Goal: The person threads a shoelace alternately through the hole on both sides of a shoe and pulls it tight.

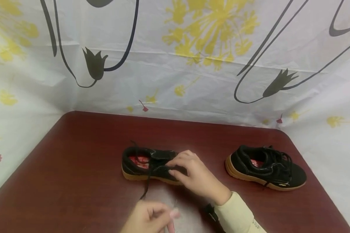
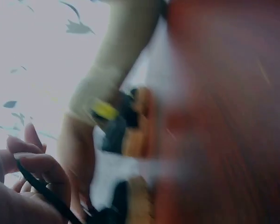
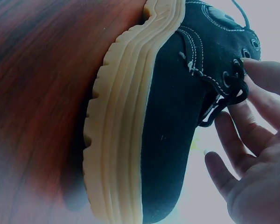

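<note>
A black lace-up shoe (image 1: pixel 131 170) with a tan sole and a red patterned insole sits on the table in the head view, toe to the right. Over its lacing lies my right hand (image 1: pixel 193 174), fingers loosely bent. In the right wrist view its fingertips (image 3: pixel 246 65) touch the shoe beside the eyelets and lace loops; thumb and fingers stand apart. My left hand (image 1: pixel 151 216) is nearer, at the bottom of the head view. It pinches a black shoelace (image 2: pixel 45 192) in the left wrist view, where the lace runs down from the fingertips.
Another black shoe (image 1: pixel 280 173), laced, stands at the right of the dark red table (image 1: pixel 75 181). White cloth (image 1: pixel 148 90) with flower prints hangs behind and at both sides. A small black object (image 1: pixel 210 212) sits by the right sleeve.
</note>
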The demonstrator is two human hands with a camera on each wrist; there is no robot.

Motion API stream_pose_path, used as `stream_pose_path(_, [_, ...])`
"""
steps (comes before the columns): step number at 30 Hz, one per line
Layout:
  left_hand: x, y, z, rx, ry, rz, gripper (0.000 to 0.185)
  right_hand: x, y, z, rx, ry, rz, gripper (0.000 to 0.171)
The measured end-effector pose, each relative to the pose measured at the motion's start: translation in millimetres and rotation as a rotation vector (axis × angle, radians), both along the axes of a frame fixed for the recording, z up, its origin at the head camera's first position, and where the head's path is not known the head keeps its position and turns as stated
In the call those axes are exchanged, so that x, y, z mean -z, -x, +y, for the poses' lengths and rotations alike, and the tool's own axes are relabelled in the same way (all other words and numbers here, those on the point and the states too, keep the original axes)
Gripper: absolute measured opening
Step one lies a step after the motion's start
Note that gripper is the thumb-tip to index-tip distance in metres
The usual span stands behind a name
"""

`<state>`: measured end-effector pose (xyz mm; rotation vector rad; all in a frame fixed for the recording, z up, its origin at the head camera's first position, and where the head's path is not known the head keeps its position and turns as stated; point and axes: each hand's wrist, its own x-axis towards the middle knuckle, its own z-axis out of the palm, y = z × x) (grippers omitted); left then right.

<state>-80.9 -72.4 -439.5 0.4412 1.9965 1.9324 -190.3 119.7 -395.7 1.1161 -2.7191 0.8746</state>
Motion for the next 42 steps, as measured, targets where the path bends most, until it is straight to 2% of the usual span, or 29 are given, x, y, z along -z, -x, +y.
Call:
stream_pose_path(1, [-10.3,3.8,2.6,-0.068,-0.017,-0.087,0.03,0.5,0.1,0.4,0.0,0.0,-0.009,0.02])
stream_pose_path(2, [-14.7,9.1,3.5,-0.105,-0.012,-0.104,0.031,0.9,0.1,0.7,-0.001,-0.002,-0.016,0.02])
stream_pose_path(6, [-17.8,25.3,6.7,-0.212,0.048,-0.053,0.027,1.7,-0.7,1.0,-0.009,-0.009,-0.044,0.021])
stream_pose_path(12, [-15.2,42.3,10.1,-0.305,0.099,0.001,0.019,0.6,-0.8,1.8,-0.016,-0.013,-0.058,0.022])
stream_pose_path(19, [-17.9,50.0,10.1,-0.348,0.149,0.021,0.019,0.1,-0.1,3.1,-0.027,-0.01,-0.062,0.023])
stream_pose_path(29, [-16.8,47.7,6.4,-0.41,0.12,0.004,0.02,0.5,3.4,0.9,-0.059,0.045,-0.113,0.021])
stream_pose_path(34, [-15.1,52.2,6.0,-0.42,0.075,-0.001,0.027,0.4,7.8,-6.3,-0.016,0.066,-0.152,0.028])
stream_pose_path(37, [-14.9,54.3,6.1,-0.426,0.067,-0.011,0.032,0.9,12.7,-12.2,0.012,0.098,-0.207,0.029])
stream_pose_path(42, [-13.2,55.7,5.6,-0.41,0.085,-0.013,0.035,-0.1,18.3,-12.7,0.038,0.182,-0.452,0.014])
